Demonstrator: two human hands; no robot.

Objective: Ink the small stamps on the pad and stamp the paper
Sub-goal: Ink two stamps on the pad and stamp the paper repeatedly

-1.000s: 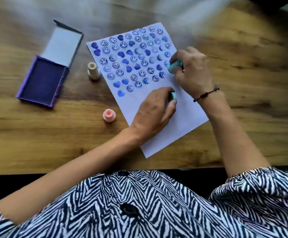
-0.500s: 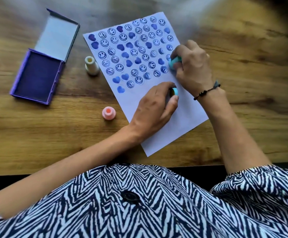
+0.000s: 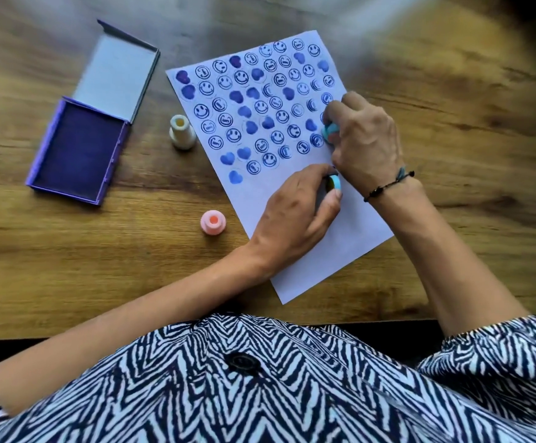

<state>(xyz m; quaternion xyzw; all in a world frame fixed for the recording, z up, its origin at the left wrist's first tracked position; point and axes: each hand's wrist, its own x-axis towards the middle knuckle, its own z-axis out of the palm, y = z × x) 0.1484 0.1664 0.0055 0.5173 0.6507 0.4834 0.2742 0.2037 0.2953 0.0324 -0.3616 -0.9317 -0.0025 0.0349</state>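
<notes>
A white sheet of paper (image 3: 349,238) lies tilted on the wooden table, its upper part covered with several rows of blue smiley and heart prints. My right hand (image 3: 367,140) grips a small teal stamp (image 3: 328,131) pressed onto the paper's right edge. My left hand (image 3: 295,215) holds another small teal stamp (image 3: 335,183) just below the lowest row of prints. An open purple ink pad (image 3: 79,148) sits at the left, its lid folded back. A white stamp (image 3: 182,132) and a pink stamp (image 3: 213,222) stand on the table beside the paper.
The wooden table (image 3: 68,266) has its near edge running along the bottom, just above a zebra-patterned shirt (image 3: 244,388). A dark cord bracelet (image 3: 388,185) circles my right wrist.
My right hand moved its stamp down the paper's right edge and pressed it there. My left hand stayed put. The camera view shifted.
</notes>
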